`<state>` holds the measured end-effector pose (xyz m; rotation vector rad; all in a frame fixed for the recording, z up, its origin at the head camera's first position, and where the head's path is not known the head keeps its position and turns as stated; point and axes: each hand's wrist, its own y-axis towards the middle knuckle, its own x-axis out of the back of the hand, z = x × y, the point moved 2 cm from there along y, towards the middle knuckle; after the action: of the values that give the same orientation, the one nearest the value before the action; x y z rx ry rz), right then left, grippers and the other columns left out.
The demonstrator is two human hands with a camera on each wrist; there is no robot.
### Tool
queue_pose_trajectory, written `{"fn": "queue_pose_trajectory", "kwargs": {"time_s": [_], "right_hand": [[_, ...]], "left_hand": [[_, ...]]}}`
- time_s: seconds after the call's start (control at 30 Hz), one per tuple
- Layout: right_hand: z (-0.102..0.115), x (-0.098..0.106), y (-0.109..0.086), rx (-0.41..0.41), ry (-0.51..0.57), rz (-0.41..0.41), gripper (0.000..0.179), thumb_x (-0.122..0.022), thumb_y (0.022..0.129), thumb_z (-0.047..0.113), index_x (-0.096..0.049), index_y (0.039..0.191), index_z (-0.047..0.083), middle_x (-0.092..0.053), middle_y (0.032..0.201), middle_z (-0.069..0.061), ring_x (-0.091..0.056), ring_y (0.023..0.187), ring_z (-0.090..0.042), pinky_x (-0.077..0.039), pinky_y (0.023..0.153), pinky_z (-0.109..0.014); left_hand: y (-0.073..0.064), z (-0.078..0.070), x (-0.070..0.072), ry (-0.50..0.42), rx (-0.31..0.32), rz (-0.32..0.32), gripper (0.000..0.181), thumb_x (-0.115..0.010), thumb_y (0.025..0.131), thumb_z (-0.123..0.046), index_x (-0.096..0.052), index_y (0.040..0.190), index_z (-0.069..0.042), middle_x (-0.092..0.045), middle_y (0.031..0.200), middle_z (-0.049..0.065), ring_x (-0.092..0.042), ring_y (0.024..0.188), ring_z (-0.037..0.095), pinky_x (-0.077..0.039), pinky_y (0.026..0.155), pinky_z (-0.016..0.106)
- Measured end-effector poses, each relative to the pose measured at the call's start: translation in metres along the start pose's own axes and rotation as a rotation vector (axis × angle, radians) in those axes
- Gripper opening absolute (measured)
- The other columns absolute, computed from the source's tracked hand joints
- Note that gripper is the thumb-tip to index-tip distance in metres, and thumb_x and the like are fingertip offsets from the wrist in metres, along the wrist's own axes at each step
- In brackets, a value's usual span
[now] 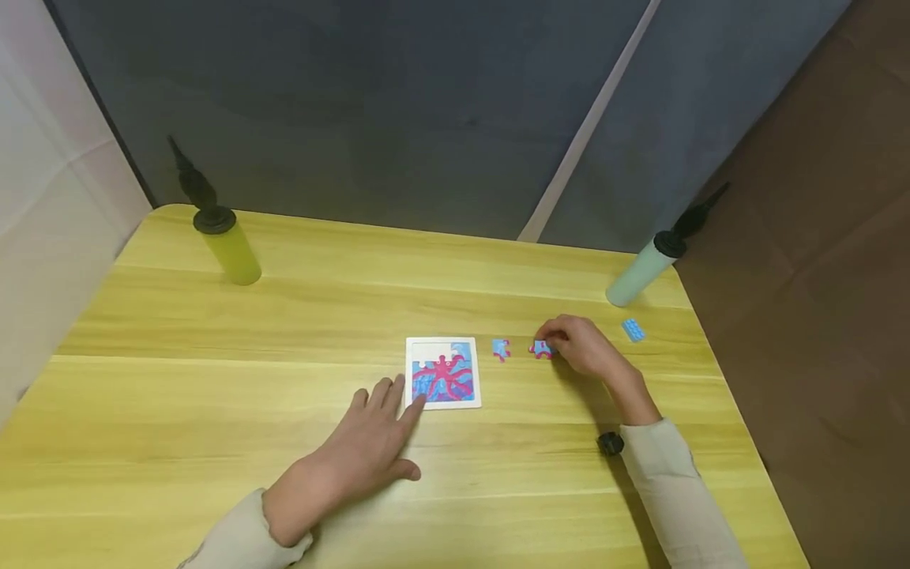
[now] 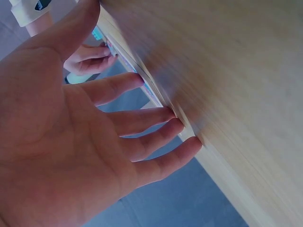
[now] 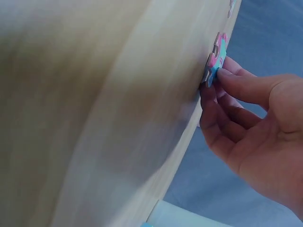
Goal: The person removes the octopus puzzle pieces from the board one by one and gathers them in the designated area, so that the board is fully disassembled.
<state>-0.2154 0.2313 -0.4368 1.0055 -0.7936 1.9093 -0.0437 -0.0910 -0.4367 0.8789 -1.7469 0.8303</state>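
Observation:
A white-framed jigsaw puzzle [image 1: 443, 373] with a pink octopus on blue lies mid-table, its upper left part showing bare white board. My left hand [image 1: 370, 438] rests at its left and lower-left edge, fingers extended and touching the frame. In the left wrist view the left palm [image 2: 71, 142] faces the camera and holds nothing. To the right of the puzzle, my right hand [image 1: 579, 345] pinches a blue and pink puzzle piece [image 1: 542, 348] between thumb and fingers. The right wrist view shows this piece [image 3: 217, 60] tilted at the fingertips. Another piece [image 1: 501, 349] lies between puzzle and right hand.
A blue studded piece [image 1: 633, 330] lies beyond the right hand. A pale green hand pump [image 1: 642, 273] stands at the table's back right, a yellow-green pump [image 1: 231, 249] at back left. A dark curtain [image 1: 355, 111] hangs behind the wooden table [image 1: 178, 411].

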Motion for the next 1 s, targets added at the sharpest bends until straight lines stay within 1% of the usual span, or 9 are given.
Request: {"fn": "queue_pose_trajectory", "kwargs": {"time_s": [0.27, 0.43, 0.57, 0.73, 0.83, 0.93, 1.0], "right_hand": [[-0.003, -0.003, 0.003, -0.01, -0.004, -0.013, 0.02, -0.059, 0.1, 0.0, -0.078, 0.108, 0.006, -0.076, 0.11, -0.014, -0.067, 0.101, -0.029, -0.056, 0.091, -0.049], [-0.002, -0.004, 0.005, -0.001, -0.009, -0.015, 0.019, -0.06, 0.1, 0.001, -0.078, 0.107, 0.006, -0.076, 0.109, -0.013, -0.068, 0.101, -0.028, -0.056, 0.09, -0.048], [0.002, -0.002, 0.004, 0.01, -0.025, -0.028, 0.018, -0.062, 0.101, 0.003, -0.078, 0.109, 0.006, -0.076, 0.109, -0.013, -0.069, 0.103, -0.03, -0.057, 0.091, -0.049], [0.017, 0.001, 0.006, 0.042, -0.009, -0.046, 0.02, -0.06, 0.103, 0.007, -0.077, 0.114, 0.006, -0.075, 0.109, -0.012, -0.07, 0.102, -0.03, -0.057, 0.089, -0.048], [0.03, 0.001, 0.008, 0.055, 0.005, -0.031, 0.021, -0.06, 0.104, 0.009, -0.075, 0.117, 0.006, -0.073, 0.109, -0.011, -0.069, 0.093, -0.025, -0.057, 0.083, -0.043], [0.043, -0.003, 0.012, 0.085, -0.007, -0.017, 0.021, -0.06, 0.103, 0.009, -0.075, 0.118, 0.007, -0.073, 0.108, -0.009, -0.066, 0.088, -0.018, -0.055, 0.08, -0.037], [0.052, -0.006, 0.015, 0.115, -0.015, -0.015, 0.021, -0.061, 0.103, 0.01, -0.075, 0.118, 0.007, -0.074, 0.107, -0.008, -0.064, 0.086, -0.017, -0.055, 0.08, -0.036]], "left_hand": [[-0.003, 0.003, 0.001, -0.006, 0.017, -0.003, 0.094, -0.078, 0.084, -0.055, -0.046, 0.153, 0.0, -0.036, 0.158, 0.037, -0.038, 0.141, 0.049, -0.038, 0.11, 0.064], [-0.004, 0.003, 0.002, -0.002, 0.025, 0.005, 0.094, -0.078, 0.084, -0.055, -0.046, 0.153, 0.0, -0.036, 0.158, 0.037, -0.038, 0.141, 0.049, -0.037, 0.111, 0.064], [-0.004, 0.003, 0.003, 0.002, 0.023, -0.001, 0.094, -0.078, 0.083, -0.055, -0.046, 0.153, 0.0, -0.036, 0.158, 0.037, -0.039, 0.141, 0.049, -0.038, 0.111, 0.064], [-0.004, 0.003, 0.003, -0.001, 0.029, -0.01, 0.096, -0.079, 0.081, -0.056, -0.047, 0.153, -0.001, -0.036, 0.158, 0.037, -0.038, 0.142, 0.049, -0.038, 0.11, 0.064], [-0.004, 0.002, 0.002, -0.018, 0.035, 0.002, 0.096, -0.078, 0.082, -0.057, -0.046, 0.153, -0.001, -0.034, 0.159, 0.037, -0.037, 0.144, 0.049, -0.037, 0.112, 0.064], [-0.002, 0.0, 0.0, -0.026, 0.033, 0.014, 0.096, -0.077, 0.083, -0.057, -0.045, 0.154, -0.001, -0.033, 0.159, 0.037, -0.036, 0.144, 0.05, -0.037, 0.113, 0.064], [-0.001, -0.001, 0.0, -0.019, 0.032, 0.014, 0.096, -0.077, 0.083, -0.057, -0.045, 0.154, -0.002, -0.034, 0.159, 0.036, -0.037, 0.144, 0.049, -0.037, 0.113, 0.063]]}}
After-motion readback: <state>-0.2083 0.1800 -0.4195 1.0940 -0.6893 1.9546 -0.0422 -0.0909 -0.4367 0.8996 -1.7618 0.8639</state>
